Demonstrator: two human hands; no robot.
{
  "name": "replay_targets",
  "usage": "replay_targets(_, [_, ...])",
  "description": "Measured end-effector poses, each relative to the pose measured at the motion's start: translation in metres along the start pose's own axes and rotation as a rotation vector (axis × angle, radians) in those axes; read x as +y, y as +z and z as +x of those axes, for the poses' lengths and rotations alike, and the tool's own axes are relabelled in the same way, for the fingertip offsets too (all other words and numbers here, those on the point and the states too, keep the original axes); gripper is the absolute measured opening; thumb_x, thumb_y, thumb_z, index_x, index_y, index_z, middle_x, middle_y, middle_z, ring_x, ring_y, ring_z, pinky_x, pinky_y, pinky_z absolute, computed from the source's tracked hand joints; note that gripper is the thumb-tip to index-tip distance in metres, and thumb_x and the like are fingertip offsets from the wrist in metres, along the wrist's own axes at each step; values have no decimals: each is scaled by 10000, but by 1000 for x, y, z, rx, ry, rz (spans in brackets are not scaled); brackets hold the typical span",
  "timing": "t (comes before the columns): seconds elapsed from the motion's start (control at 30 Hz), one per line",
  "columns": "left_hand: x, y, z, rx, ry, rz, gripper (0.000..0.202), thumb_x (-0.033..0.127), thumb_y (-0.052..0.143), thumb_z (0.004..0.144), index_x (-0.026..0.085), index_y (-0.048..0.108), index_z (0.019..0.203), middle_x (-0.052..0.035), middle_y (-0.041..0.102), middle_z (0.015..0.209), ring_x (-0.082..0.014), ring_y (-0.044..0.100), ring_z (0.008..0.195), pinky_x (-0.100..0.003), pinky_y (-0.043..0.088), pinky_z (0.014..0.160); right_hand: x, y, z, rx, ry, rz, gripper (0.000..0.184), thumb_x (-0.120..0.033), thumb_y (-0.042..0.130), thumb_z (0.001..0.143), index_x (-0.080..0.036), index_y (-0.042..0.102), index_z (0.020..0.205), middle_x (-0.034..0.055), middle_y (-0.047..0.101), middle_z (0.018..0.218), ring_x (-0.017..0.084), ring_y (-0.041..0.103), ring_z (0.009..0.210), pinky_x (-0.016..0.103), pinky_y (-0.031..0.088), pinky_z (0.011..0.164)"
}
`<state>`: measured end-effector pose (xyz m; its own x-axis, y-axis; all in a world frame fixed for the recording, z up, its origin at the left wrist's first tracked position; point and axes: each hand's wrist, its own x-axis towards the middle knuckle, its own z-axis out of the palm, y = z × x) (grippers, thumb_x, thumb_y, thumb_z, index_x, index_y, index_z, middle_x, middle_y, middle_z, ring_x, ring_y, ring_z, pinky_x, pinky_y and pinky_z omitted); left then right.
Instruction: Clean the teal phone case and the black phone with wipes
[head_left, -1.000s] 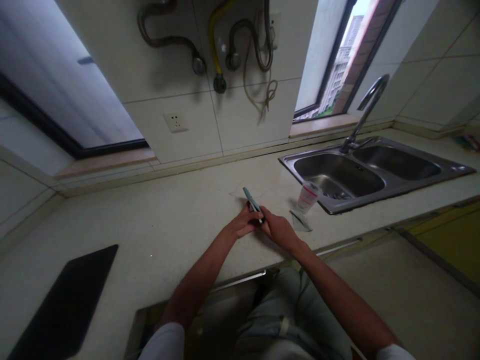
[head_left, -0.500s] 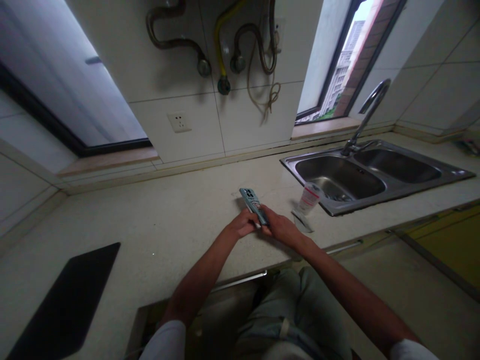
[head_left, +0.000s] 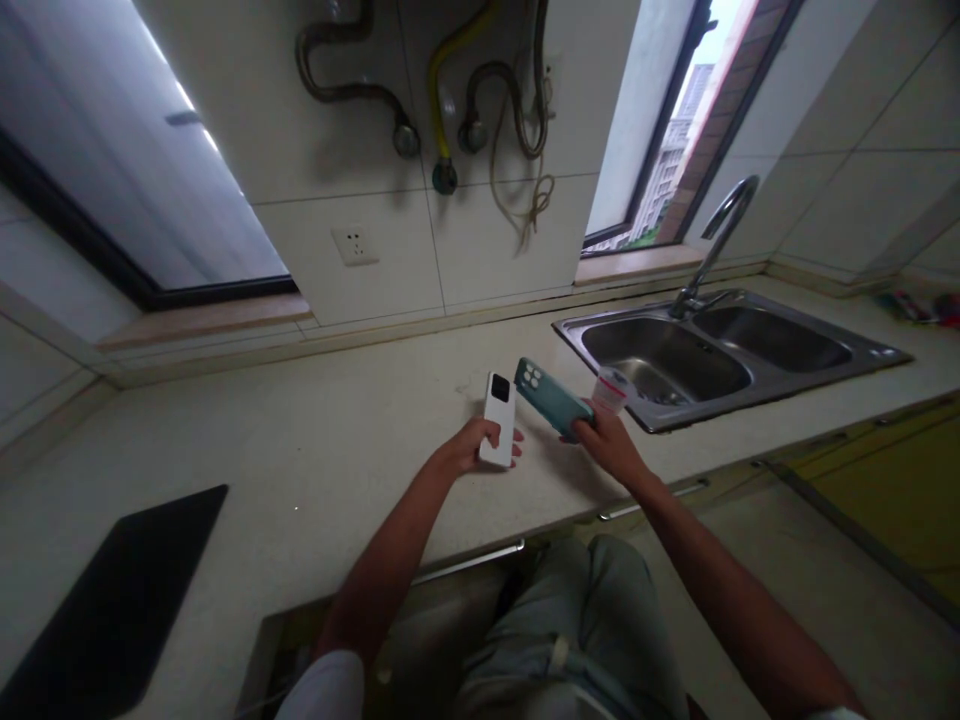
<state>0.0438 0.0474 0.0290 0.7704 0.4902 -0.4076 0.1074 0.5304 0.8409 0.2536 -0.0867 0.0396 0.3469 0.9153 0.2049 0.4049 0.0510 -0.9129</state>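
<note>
Case [head_left: 553, 400] now off phone [head_left: 499, 418].

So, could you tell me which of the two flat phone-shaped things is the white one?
The white phone in the left hand; the right hand holds the teal case.

The person wears short white sleeves [head_left: 322, 685], bare forearms below them, and pale grey-green trousers [head_left: 592, 630].

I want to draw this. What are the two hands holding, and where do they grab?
The left hand holds a white phone by its lower end; the right hand holds a teal phone case by its lower end.
</note>
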Motion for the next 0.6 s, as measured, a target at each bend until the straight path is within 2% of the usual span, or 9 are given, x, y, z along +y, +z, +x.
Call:
replay_targets(0.07, [2, 0, -1, 240, 168, 220, 492, 190, 640, 565, 194, 650, 1057, -111, 681, 849, -282, 651, 817, -435, 502, 802, 2, 0, -8, 104, 163, 369, 329, -312, 575, 806, -180, 575, 1106, 83, 729, 981, 253, 739, 763, 382, 617, 631])
replay_targets(0.17, [4, -4, -5, 568, 435, 516, 560, 298, 747, 650, 241, 643, 1197, -133, 665, 1015, -319, 609, 1063, -393, 435, 937, 4, 9, -22, 159, 349, 695, 365, -346, 642, 790, -183, 551, 1103, 99, 738, 1002, 269, 753, 808, 384, 642, 634])
replay_targets(0.23, [4, -8, -10, 738, 465, 705, 638, 407, 787, 664, 244, 633, 1262, -167, 635, 1115, -369, 547, 1173, -411, 382, 997, 6, 19, -30, 153, 412, 776, 357, -389, 674, 799, -182, 564, 1069, 108, 739, 1001, 274, 752, 851, 385, 652, 662])
replay_targets(0.3, [1, -11, -16, 837, 399, 867, 703, 487, 780, 678, 258, 612, 1321, -186, 607, 1153, -417, 505, 1206, -457, 350, 1013, 9, 27, -37, 125, 431, 786, 384, -439, 694, 809, -194, 563, 1074, 110, 732, 1036, 269, 749, 859, 375, 651, 638])
replay_targets(0.37, [-5, -15, -23, 877, 360, 1015, 691, 521, 747, 712, 262, 612, 1338, -211, 578, 1185, -457, 474, 1223, -496, 334, 1008, 14, 33, -41, 107, 427, 708, 448, -485, 697, 810, -201, 545, 1120, 107, 722, 1046, 258, 745, 814, 345, 628, 559])
replay_targets(0.47, [-18, -21, -33, 903, 317, 1161, 682, 528, 736, 729, 254, 621, 1343, -233, 570, 1201, -475, 461, 1209, -528, 334, 989, 24, 36, -43, 152, 416, 389, 593, -531, 681, 806, -186, 498, 1252, 86, 719, 947, 224, 709, 685, 323, 572, 511])
replay_targets(0.53, [-25, -24, -38, 918, 274, 1238, 688, 545, 734, 734, 259, 620, 1349, -237, 575, 1211, -467, 461, 1196, -535, 348, 975, 30, 36, -44, 190, 356, 121, 614, -527, 674, 802, -174, 514, 1278, 84, 721, 929, 226, 693, 705, 352, 573, 603])
replay_targets(0.6, [-29, -25, -41, 929, 196, 1360, 700, 583, 688, 774, 256, 589, 1386, -239, 574, 1232, -446, 468, 1186, -527, 375, 953, 34, 36, -46, 191, 244, -96, 531, -513, 639, 820, -173, 581, 1224, 98, 727, 960, 248, 693, 792, 389, 564, 726])
